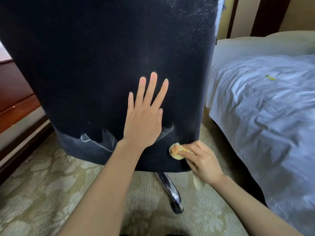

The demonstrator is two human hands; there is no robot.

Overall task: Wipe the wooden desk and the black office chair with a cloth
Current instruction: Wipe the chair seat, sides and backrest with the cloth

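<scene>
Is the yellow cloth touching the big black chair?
Touching. The head view shows the right hand pressing the bunched cloth against the lower right corner of the chair back, with no gap showing between them.

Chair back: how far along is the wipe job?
Done: nothing provable; the wooden furniture at the left edge shows too little to judge. In hand: the right hand presses the cloth on the lower right corner of the chair back, the left hand flat on it. Left: pale specks at its upper right, plus the rest of the chair, unseen.
</scene>
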